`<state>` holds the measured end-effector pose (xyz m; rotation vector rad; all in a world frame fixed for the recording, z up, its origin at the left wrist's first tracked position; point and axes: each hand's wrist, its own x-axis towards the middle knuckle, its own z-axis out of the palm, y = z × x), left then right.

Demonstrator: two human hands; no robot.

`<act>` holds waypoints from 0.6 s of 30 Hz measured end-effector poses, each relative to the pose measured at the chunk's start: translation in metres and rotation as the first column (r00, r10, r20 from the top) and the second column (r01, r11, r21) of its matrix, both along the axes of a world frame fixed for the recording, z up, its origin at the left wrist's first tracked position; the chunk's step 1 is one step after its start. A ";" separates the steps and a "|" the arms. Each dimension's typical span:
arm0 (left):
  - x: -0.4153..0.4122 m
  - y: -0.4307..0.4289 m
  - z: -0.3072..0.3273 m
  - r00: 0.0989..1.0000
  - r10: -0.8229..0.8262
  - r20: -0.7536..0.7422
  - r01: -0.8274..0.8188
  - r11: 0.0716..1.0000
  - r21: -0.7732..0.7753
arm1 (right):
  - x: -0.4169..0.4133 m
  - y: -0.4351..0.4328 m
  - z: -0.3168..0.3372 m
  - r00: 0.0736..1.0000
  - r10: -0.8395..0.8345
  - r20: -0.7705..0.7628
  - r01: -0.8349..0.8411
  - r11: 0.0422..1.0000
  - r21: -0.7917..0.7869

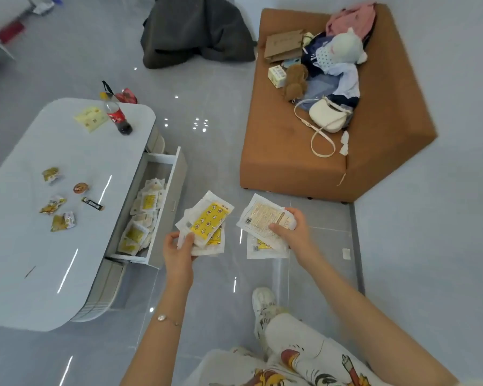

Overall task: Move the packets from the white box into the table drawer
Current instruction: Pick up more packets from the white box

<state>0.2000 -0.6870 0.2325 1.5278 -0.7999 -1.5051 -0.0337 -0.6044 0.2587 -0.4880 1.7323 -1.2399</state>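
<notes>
Now flat glossy packets (207, 222) (yellow-printed) in both hands (179, 250), beside open drawer (162, 207)

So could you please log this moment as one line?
left hand: holds packets | right hand: holds packets | drawer: open, partly filled

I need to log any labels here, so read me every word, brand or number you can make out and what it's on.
No text here is sharp enough to quote.
Packets in the left hand: yellow patterned label, print blurred.
Packets in the right hand: dense small print, unreadable.
Bottle: red label, lettering blurred.
Yellow packet on the table: marks too small.
</notes>
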 end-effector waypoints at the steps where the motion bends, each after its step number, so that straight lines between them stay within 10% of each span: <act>1: -0.001 -0.009 0.001 1.000 0.028 -0.002 -0.028 1.000 0.000 | -0.004 -0.016 0.001 0.999 0.034 -0.005 -0.034 0.999 0.006; 18: 0.080 -0.161 -0.050 0.876 0.481 0.043 -0.482 0.871 0.089 | 0.057 -0.312 -0.042 0.834 0.549 -0.048 -0.542 0.834 0.104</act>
